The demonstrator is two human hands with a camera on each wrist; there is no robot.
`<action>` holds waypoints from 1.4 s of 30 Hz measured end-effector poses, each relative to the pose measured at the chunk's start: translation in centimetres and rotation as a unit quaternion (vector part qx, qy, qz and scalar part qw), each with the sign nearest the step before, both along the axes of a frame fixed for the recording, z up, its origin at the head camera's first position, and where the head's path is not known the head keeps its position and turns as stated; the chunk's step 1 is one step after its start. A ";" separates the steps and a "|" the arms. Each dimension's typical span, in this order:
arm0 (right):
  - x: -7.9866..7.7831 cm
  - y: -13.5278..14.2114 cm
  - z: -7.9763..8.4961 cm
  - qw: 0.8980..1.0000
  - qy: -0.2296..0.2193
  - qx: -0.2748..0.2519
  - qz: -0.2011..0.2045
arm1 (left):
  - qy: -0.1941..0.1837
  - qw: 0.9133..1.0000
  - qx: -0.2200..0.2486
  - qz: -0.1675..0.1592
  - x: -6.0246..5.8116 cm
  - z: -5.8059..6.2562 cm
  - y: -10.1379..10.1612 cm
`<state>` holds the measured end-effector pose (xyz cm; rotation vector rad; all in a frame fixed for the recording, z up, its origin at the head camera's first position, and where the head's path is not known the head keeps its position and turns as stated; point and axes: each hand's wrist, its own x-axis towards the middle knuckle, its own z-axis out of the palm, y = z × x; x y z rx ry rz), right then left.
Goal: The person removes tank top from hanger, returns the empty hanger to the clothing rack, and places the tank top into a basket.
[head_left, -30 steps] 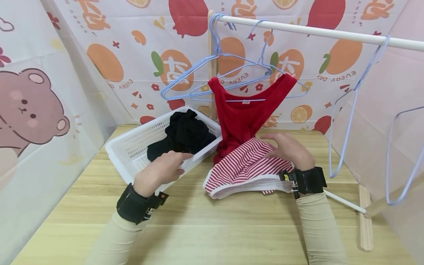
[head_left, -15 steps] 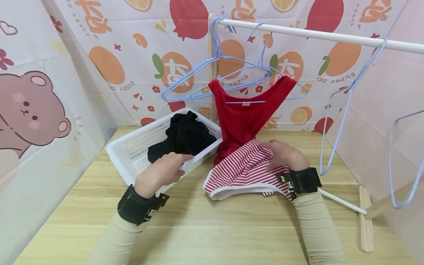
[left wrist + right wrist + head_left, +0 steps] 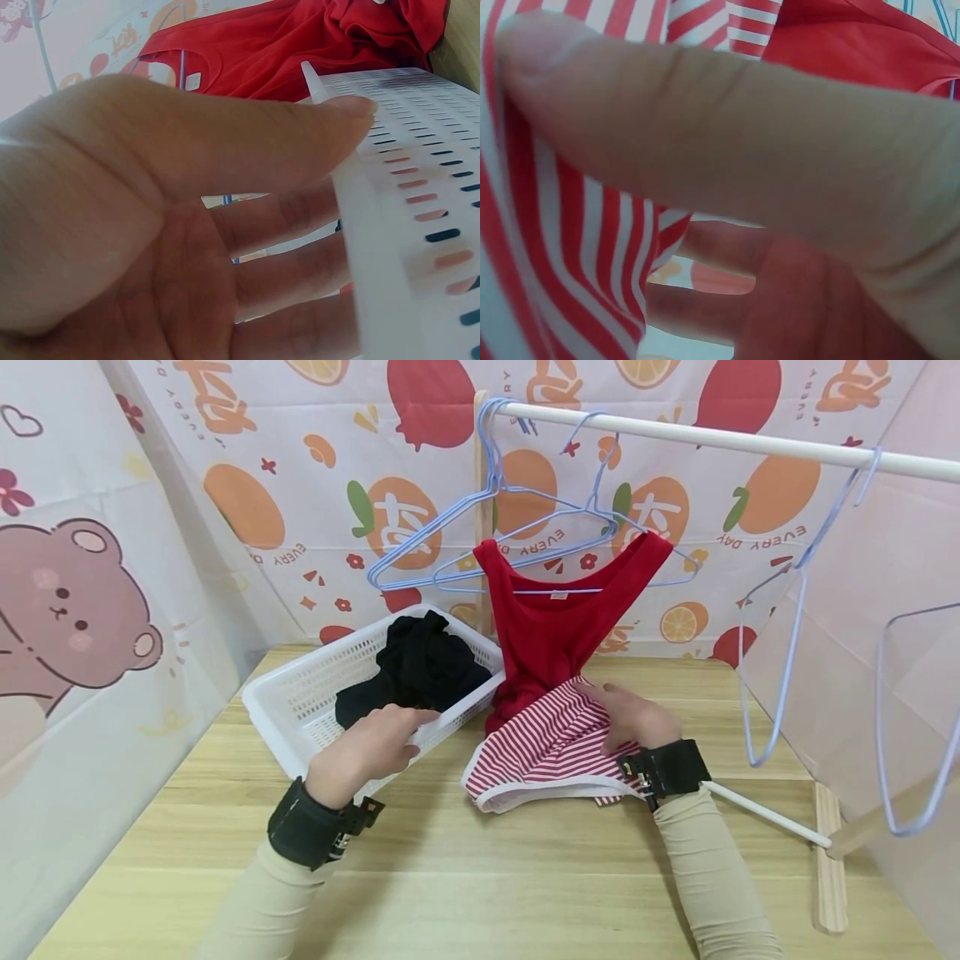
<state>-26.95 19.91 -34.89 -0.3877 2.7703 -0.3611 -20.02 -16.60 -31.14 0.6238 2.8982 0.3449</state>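
Note:
My left hand (image 3: 372,746) grips the near rim of a white plastic basket (image 3: 288,693). In the left wrist view the thumb lies on the outside of the basket wall and the fingers pass behind it. Black clothing (image 3: 427,660) lies bunched inside the basket. My right hand (image 3: 633,717) holds a red-and-white striped garment (image 3: 543,735) with white trim, its cloth between thumb and fingers in the right wrist view. The garment's exact kind is unclear. Behind it a red tank top (image 3: 555,627) hangs on a blue hanger (image 3: 686,578), its lower part bunched.
A white rail (image 3: 720,439) crosses the top right, with several blue hangers (image 3: 431,535) at its left end. Two more hang at the right, one a bare hanger (image 3: 783,693). A wooden foot (image 3: 828,860) of the rack stands on the wooden table (image 3: 480,893).
My right hand has moved left and down onto the striped garment and taken hold of its cloth. The left hand stays on the basket rim. The hangers at the right have swung slightly.

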 end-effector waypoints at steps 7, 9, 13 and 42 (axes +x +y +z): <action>-0.2 -0.4 -0.7 1.000 0.009 0.013 0.017 | 0.004 1.000 -0.001 -0.005 0.0 0.0 0.0; -0.3 -0.4 -0.8 0.999 0.017 0.015 0.024 | 0.006 1.000 0.000 -0.006 0.0 0.1 0.0; -0.7 -0.4 -1.1 0.998 0.044 0.017 0.034 | 0.007 1.000 0.001 -0.006 0.2 0.1 0.1; 0.9 2.3 2.7 0.988 0.141 -0.048 0.040 | -0.007 1.000 -0.003 0.005 0.0 0.1 0.1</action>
